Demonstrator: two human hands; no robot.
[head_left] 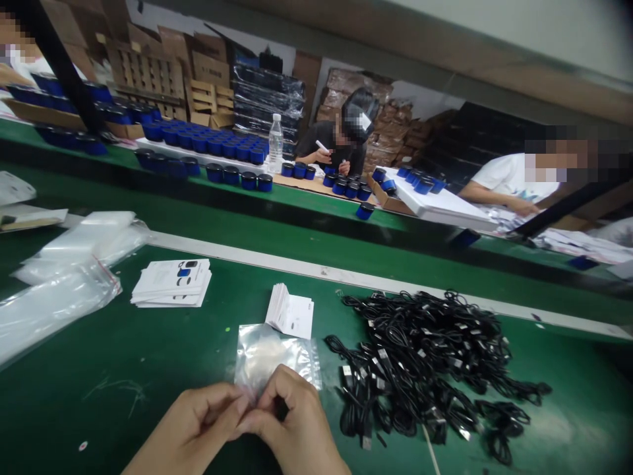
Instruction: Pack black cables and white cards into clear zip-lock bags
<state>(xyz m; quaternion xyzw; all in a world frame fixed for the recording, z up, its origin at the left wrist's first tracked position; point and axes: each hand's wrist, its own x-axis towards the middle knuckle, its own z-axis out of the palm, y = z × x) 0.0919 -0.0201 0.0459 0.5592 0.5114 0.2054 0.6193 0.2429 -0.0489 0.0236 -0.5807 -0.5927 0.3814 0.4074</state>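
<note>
Your left hand (190, 429) and right hand (291, 419) both pinch the near edge of a clear plastic bag (270, 359). It spreads just beyond them, over the green desk (99, 330).

- A left hand (190, 429) and a right hand (297, 422) pinch the lower edge of a clear plastic bag (270, 356) on a green workbench (99, 409).
- Bundled black cables (425, 356) lie heaped at 2 o'clock.
- White cards (291, 313) sit at 12 o'clock.
- Stacked printed leaflets (171, 284) rest at 11 o'clock.
- Piled empty bags (59, 297) lie at 10 o'clock.
</note>
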